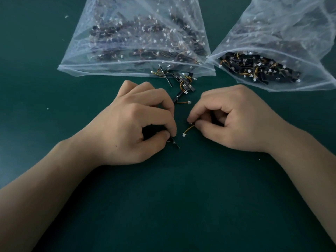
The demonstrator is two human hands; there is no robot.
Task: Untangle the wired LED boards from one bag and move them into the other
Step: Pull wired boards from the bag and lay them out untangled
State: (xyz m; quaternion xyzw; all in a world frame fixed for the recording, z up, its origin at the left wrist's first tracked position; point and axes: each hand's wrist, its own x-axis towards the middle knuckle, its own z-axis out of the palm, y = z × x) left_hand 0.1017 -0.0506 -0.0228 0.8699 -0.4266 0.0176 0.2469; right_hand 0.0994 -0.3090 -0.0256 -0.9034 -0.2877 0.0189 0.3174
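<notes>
Green matte tabletop (167, 197), white flecks (66, 16) beside left bag (136, 33).

Side by side, knuckles up, the left hand (134, 124) and right hand (234, 120) pinch.
Bare forearms enter from the lower corners and angle inward. Each hand's fingers are curled, thumb against forefinger. The left nips a dark board (175, 143), the right a wired board (190, 122), with a narrow gap between the fingertips.

This looked like an electronics assembly workshop: a dark green worktop (45, 91) carried one clear bag (116, 24) at twelve o'clock and another bag (283, 24) at two, both crammed with small wired LED boards (254, 69).
</notes>
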